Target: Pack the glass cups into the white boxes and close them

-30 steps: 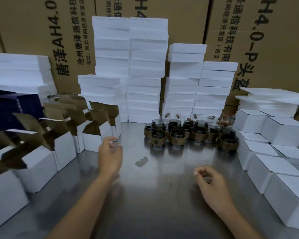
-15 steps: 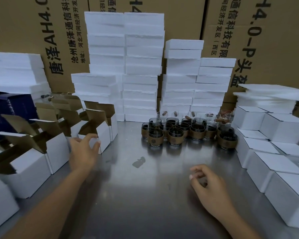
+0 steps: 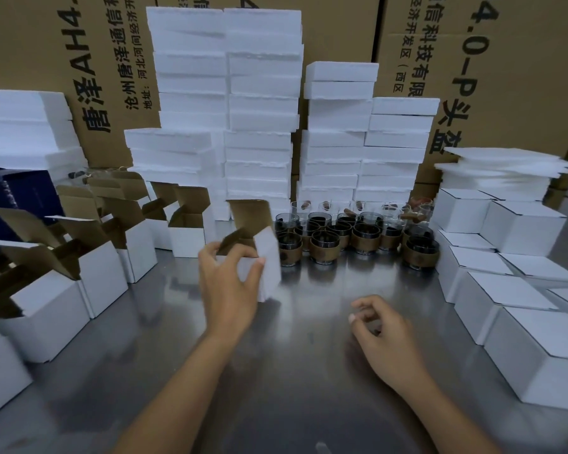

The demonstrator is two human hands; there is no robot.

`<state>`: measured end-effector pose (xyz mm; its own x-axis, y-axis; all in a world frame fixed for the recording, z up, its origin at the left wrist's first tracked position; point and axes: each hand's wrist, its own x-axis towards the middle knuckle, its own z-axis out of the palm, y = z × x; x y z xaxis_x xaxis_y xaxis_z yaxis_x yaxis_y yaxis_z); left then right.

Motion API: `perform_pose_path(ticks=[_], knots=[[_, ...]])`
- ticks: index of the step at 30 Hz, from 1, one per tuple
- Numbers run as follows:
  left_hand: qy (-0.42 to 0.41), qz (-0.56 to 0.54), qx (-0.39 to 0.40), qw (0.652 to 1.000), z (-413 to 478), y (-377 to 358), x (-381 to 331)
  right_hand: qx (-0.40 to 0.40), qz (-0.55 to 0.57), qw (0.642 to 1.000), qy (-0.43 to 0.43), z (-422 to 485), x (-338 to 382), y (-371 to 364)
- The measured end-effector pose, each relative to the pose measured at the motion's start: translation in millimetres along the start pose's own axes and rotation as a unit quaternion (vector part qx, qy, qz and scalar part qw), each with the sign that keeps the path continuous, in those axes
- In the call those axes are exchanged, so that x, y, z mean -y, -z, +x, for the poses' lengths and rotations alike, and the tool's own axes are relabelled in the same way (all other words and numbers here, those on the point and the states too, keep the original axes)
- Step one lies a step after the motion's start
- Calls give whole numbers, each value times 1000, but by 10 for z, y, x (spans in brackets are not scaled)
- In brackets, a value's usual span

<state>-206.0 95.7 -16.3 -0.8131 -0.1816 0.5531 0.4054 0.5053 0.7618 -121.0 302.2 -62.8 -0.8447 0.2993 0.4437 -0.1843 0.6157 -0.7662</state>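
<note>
The fingers (image 3: 210,253) of the left hand (image 3: 227,290) are curling round an open white cardboard box with a brown inside (image 3: 269,257), holding it tilted near the middle of the steel surface (image 3: 309,371); its contents are hidden. The right hand (image 3: 387,339) is hanging loosely curled, gripping nothing. Dark glass cups with brown bands (image 3: 358,234) are standing just behind the box, toward the far edge. Open white boxes (image 3: 102,276) are lining the left edge, and closed white boxes (image 3: 505,290) the right.
</note>
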Motion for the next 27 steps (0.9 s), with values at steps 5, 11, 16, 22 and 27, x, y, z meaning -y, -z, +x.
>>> perform_pose_path(ticks=[5,11,16,22,27], knots=[[-75,-4,41,996,-441,-333,-330,-17,27,999,-2,-14,2,7],[-143,54,52,987,-560,-371,-261,49,51,997,21,-2,0,-50],[-149,59,78,984,-564,-407,-216,102,99,990,18,65,5,-127],[-151,50,83,984,-545,-428,-195,88,136,987,14,155,61,-111],[-139,48,77,986,-508,-429,-191,50,118,992,-11,356,22,-84]])
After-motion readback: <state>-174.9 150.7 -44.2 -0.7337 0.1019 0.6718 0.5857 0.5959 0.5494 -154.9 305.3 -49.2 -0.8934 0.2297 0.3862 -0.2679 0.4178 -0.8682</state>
